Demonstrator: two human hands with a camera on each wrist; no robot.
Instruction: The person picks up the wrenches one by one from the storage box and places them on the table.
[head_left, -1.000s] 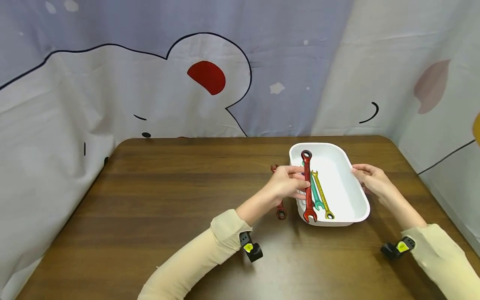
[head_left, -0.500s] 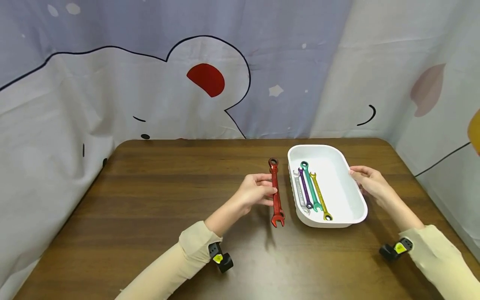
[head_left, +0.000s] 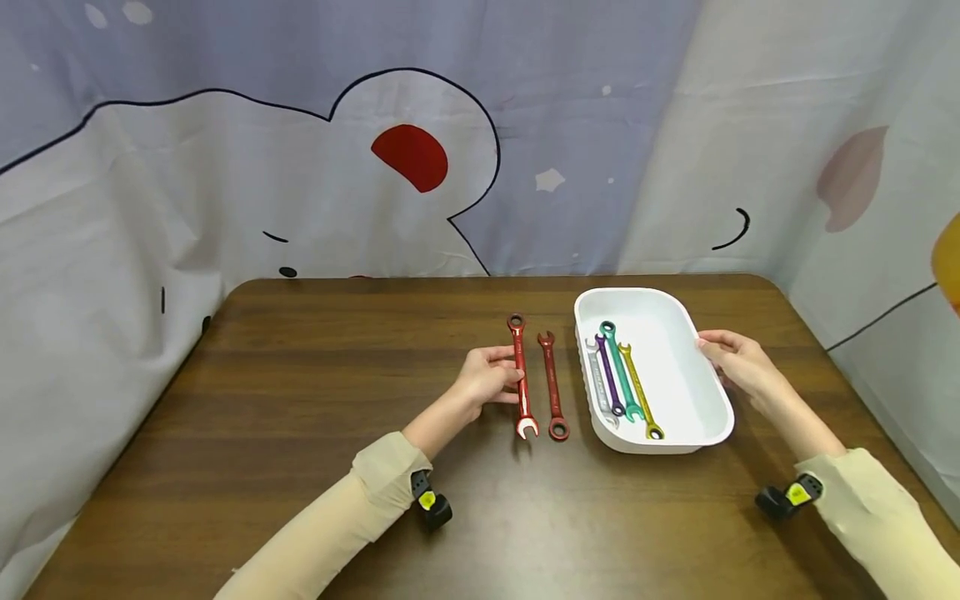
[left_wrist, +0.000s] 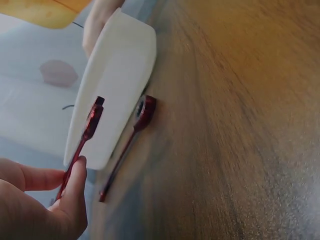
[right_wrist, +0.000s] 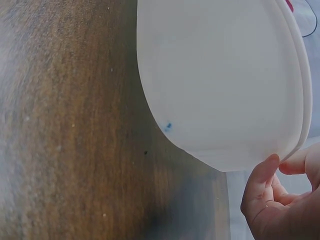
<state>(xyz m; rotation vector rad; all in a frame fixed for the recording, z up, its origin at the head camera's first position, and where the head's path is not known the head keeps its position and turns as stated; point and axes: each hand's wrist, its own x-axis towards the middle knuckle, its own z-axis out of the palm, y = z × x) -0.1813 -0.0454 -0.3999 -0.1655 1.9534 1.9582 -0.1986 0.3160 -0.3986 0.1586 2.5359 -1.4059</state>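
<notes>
My left hand (head_left: 483,381) pinches a red combination wrench (head_left: 524,404) by its middle, with the open end toward me. It is just left of a second, darker red wrench (head_left: 552,387) lying on the table. In the left wrist view, thumb and fingers grip the lower part of the held wrench (left_wrist: 92,120). My right hand (head_left: 742,362) holds the right rim of a white plastic basin (head_left: 686,375), thumb on top. Inside the basin, side by side, lie a silver wrench (head_left: 598,379), a purple wrench (head_left: 611,375), a green wrench (head_left: 624,375) and a yellow wrench (head_left: 641,392).
The wooden table (head_left: 337,375) stretches left of the wrenches and toward me. A printed curtain (head_left: 300,183) hangs along its far edge and both sides. The basin stands near the table's right side.
My left hand has carried the red wrench leftward from over the basin, past the darker red wrench on the table. My right hand keeps its hold on the basin rim.
</notes>
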